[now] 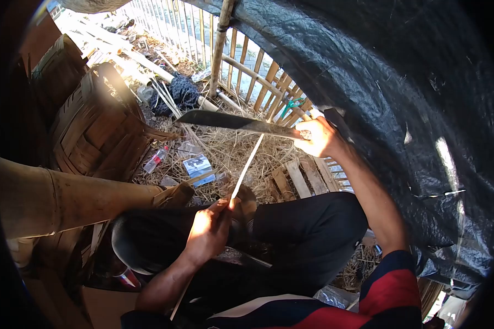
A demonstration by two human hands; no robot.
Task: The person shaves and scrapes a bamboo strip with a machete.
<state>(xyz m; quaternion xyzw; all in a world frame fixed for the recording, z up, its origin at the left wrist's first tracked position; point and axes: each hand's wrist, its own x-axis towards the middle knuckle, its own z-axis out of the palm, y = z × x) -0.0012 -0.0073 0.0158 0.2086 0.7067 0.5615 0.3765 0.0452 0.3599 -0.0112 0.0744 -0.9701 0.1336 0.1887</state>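
My right hand [319, 137] is closed around the handle of a machete [230, 122], whose long dark blade points left. My left hand [209, 229] grips a thin pale bamboo strip [248, 165] above my lap. From my left fingers the strip slants up and right to the machete's edge; whether the blade cuts into it cannot be made out. The strip's lower end shows below my left forearm.
A thick bamboo pole [88, 203] juts in from the left, near woven bamboo baskets [96, 126]. Shavings [225, 148] and plastic litter cover the ground ahead. A slatted bamboo fence [252, 71] and a black tarp [400, 104] stand to the right.
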